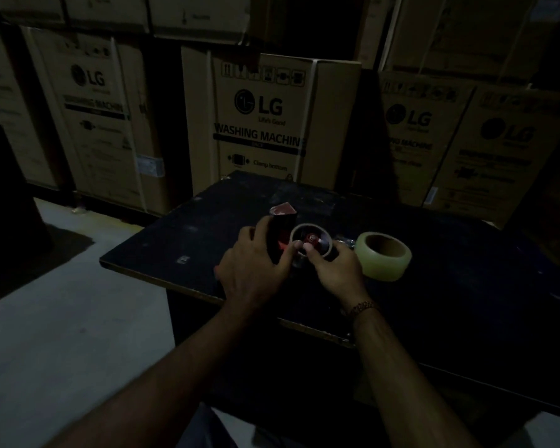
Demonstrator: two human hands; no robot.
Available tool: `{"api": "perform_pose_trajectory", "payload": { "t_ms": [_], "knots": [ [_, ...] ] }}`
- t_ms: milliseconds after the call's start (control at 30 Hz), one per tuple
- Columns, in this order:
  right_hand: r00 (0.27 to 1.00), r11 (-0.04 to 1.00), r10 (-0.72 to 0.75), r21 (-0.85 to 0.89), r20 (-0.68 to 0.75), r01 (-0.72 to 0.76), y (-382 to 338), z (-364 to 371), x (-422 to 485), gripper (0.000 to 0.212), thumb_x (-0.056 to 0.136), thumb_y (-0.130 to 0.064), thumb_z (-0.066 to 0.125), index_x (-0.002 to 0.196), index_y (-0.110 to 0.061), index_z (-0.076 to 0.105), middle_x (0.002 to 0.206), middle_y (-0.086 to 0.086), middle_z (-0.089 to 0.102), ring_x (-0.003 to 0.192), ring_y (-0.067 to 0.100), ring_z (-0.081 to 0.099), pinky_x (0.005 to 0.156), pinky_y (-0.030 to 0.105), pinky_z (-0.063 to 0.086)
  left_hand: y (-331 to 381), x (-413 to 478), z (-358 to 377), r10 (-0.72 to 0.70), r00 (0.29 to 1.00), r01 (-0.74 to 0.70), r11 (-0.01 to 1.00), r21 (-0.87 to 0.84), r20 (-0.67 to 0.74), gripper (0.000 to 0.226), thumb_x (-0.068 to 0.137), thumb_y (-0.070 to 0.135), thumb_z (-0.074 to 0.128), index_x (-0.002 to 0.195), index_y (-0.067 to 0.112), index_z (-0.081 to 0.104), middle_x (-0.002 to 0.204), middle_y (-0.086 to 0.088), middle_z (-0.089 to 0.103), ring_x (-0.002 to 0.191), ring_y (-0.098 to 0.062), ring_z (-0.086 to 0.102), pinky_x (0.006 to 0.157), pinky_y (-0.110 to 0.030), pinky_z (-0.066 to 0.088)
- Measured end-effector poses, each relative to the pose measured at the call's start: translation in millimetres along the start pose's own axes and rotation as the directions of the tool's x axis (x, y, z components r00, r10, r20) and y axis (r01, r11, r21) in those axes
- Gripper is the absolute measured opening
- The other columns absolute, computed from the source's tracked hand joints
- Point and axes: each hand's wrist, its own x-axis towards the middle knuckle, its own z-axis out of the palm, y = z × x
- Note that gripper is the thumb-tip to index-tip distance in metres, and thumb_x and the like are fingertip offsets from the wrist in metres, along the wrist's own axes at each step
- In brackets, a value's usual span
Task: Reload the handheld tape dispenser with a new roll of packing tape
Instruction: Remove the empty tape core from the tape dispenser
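Observation:
The scene is very dark. A red and black tape dispenser [280,229] lies on the black table [466,302]. My left hand [256,270] grips its body from the left side. On the dispenser's hub sits a thin, nearly bare cardboard core [328,242], and my right hand [335,270] pinches this core between thumb and fingers. A full roll of clear packing tape [383,255] lies flat on the table just right of my right hand, apart from both hands.
Tall cardboard washing machine boxes [265,124] stand stacked behind the table and along the left wall. A light floor [62,318] lies to the left of the table. A dark object [7,189] stands at the left edge.

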Motion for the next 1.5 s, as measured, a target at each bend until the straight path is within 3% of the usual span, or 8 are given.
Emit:
{"api": "perform_pose_trajectory", "payload": {
  "t_ms": [167,400,600,733,1000,1200,1367,1500],
  "knots": [
    [0.999,0.974,-0.035,0.224,0.006,0.033,8.4,-6.4,-0.8,0.027,0.090,-0.010,0.083,0.116,-0.013,0.075,0.106,0.000,0.081,0.103,0.018,0.078,0.088,0.035,0.065,-1.6,3.3,0.0,0.088,0.993,-0.092,0.995,0.040,0.077,0.069,0.096,0.077,0.043,0.158,0.050,0.034,0.143,-0.005,0.049,0.109,-0.023,0.065,0.085,-0.044,0.058],
    [0.988,0.953,-0.152,0.262,-0.030,0.154,18.2,-17.9,-4.3,0.035,0.089,-0.005,0.082,0.123,-0.007,0.073,0.112,0.002,0.079,0.100,0.002,0.075,0.073,0.011,0.058,28.9,14.7,3.2,0.042,0.979,-0.046,0.999,0.018,0.201,0.048,0.103,0.067,0.042,0.138,0.041,0.063,0.164,-0.012,0.032,0.141,-0.032,0.047,0.110,-0.054,0.040],
    [0.982,0.936,-0.173,0.296,-0.076,0.188,25.3,-16.7,-1.4,0.049,0.086,-0.009,0.086,0.133,-0.012,0.070,0.128,0.004,0.076,0.123,0.018,0.071,0.103,0.038,0.060,40.4,34.4,-4.3,-0.026,0.922,0.010,0.999,0.045,0.386,0.048,0.104,0.064,0.044,0.136,0.036,0.066,0.150,-0.017,0.041,0.136,-0.039,0.046,0.109,-0.054,0.043],
    [0.976,0.923,-0.204,0.319,-0.077,0.218,26.2,-19.1,-1.6,0.051,0.088,-0.002,0.083,0.136,-0.010,0.068,0.130,0.004,0.074,0.125,0.019,0.069,0.098,0.026,0.060,39.5,44.6,-6.7,-0.091,0.882,0.086,0.996,0.033,0.463,0.048,0.102,0.066,0.050,0.138,0.039,0.066,0.157,-0.015,0.043,0.143,-0.040,0.041,0.116,-0.054,0.040],
    [0.991,0.888,-0.121,0.441,-0.051,0.131,28.6,-17.8,-1.9,0.045,0.094,-0.017,0.079,0.139,-0.013,0.070,0.139,0.005,0.072,0.134,0.022,0.065,0.114,0.049,0.053,44.7,28.5,-11.6,-0.137,0.948,0.170,0.981,-0.094,0.286,0.038,0.098,0.056,0.064,0.130,0.038,0.075,0.150,-0.010,0.053,0.141,-0.036,0.040,0.114,-0.048,0.037],
    [0.989,0.884,-0.123,0.444,-0.078,0.145,26.0,-15.1,-4.3,0.052,0.094,-0.027,0.081,0.141,-0.010,0.068,0.145,0.004,0.069,0.139,0.020,0.061,0.114,0.048,0.053,45.6,2.4,-0.7,-0.037,0.991,0.050,0.994,-0.100,0.128,0.031,0.095,0.049,0.067,0.114,0.030,0.083,0.159,-0.011,0.044,0.141,-0.032,0.037,0.114,-0.049,0.033],
    [0.981,0.891,-0.178,0.411,-0.070,0.191,27.0,-16.1,-7.2,0.082,0.072,-0.054,0.086,0.141,-0.014,0.069,0.146,0.003,0.068,0.139,0.020,0.061,0.113,0.050,0.054,40.1,0.5,5.6,0.033,0.996,-0.024,0.995,-0.099,0.083,0.027,0.098,0.047,0.062,0.107,0.032,0.083,0.166,-0.010,0.039,0.137,-0.031,0.038,0.108,-0.046,0.034],
    [0.984,0.913,-0.176,0.369,-0.026,0.173,25.3,-16.5,-8.7,0.053,0.090,-0.028,0.084,0.138,-0.012,0.071,0.134,0.002,0.075,0.129,0.018,0.068,0.111,0.049,0.056,28.6,-1.6,14.8,0.091,0.995,-0.089,0.994,-0.071,0.039,0.030,0.100,0.048,0.060,0.115,0.033,0.082,0.177,-0.007,0.019,0.140,-0.029,0.035,0.105,-0.046,0.036]
  ]
}}
